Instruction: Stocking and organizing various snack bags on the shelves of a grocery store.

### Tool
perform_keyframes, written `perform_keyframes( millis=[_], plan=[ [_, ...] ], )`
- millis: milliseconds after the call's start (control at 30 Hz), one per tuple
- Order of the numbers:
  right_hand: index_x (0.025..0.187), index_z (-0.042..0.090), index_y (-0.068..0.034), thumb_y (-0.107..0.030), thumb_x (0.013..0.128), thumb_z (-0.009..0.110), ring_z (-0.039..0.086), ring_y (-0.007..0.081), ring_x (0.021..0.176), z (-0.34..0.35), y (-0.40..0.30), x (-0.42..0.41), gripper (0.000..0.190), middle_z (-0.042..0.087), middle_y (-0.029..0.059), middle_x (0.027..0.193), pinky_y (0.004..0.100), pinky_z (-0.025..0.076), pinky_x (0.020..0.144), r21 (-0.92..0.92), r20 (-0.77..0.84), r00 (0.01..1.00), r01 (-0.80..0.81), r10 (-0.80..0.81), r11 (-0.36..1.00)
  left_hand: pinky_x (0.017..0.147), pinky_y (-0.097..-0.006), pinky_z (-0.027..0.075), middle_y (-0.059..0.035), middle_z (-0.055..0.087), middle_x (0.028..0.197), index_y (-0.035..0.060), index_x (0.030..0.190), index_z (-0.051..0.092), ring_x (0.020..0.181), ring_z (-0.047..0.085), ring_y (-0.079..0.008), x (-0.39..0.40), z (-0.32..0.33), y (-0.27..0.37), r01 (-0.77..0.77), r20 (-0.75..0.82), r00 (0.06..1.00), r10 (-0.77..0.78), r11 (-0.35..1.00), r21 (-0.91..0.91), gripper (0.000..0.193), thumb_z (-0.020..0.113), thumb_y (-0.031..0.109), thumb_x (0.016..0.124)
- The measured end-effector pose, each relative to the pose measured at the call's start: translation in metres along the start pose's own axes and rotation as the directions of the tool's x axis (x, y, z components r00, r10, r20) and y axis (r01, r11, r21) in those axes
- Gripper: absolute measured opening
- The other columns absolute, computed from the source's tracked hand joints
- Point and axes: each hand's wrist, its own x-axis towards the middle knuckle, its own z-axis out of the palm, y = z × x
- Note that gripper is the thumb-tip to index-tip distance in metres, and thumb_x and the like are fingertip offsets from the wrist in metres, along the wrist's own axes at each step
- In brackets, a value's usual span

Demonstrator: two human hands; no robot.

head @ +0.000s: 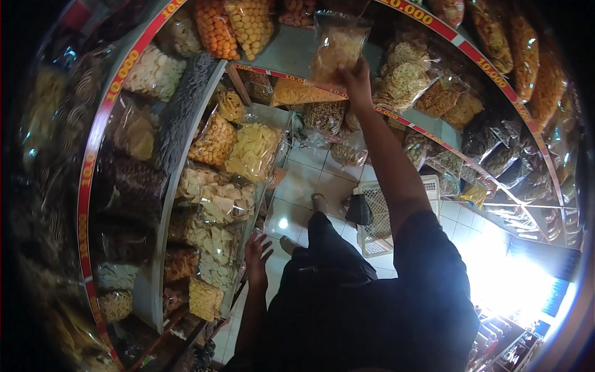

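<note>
My right hand (pixel 355 81) reaches far forward and grips the lower edge of a clear plastic bag of pale snacks (pixel 337 51), held at a shelf front. Behind that bag lies a bare part of the grey shelf board (pixel 288 49). Bags of orange and yellow snack balls (pixel 248 25) stand to its left, and a bag of round crackers (pixel 406 76) is to its right. My left hand (pixel 256 253) hangs low at my side with fingers apart, holding nothing, beside a shelf with bagged yellow chips (pixel 253 151) and pale chips (pixel 225 202).
Shelves with red price strips (pixel 86 186) curve around me on the left, front and right. A white plastic crate (pixel 372 195) with a dark cloth-like thing (pixel 359 210) stands on the tiled floor (pixel 297 176) near my feet. Bright light enters at the lower right.
</note>
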Motion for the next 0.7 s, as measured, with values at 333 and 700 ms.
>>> perform_keyframes(
  millis=[333,700],
  plan=[
    [0.141,0.019,0.001,-0.03,0.086,0.062,0.029,0.0346,0.13,-0.001,0.107,0.13,0.077,0.03,0.025,0.14,0.0404,0.025,0.106,-0.269,-0.193,0.937,0.236,-0.292,0.934,0.092,-0.0402,0.044,-0.0143,0.049,0.127,0.0062,0.137,0.034,0.111,0.052,-0.0256,0.019,0.009,-0.018,0.068,-0.173,0.984,-0.045,0.989,0.133,0.052,0.051,0.026,0.092],
    [0.147,0.006,-0.002,-0.046,0.084,0.061,0.009,0.0446,0.139,0.003,0.085,0.092,0.094,0.01,0.0303,0.148,0.0492,0.012,0.113,-0.308,-0.301,0.944,0.038,-0.135,0.951,0.093,-0.0408,0.042,-0.0145,0.049,0.128,0.0074,0.136,0.034,0.111,0.053,-0.0268,0.02,0.001,-0.013,0.045,-0.175,0.984,-0.029,0.995,0.089,0.052,0.052,0.03,0.092]
  ],
)
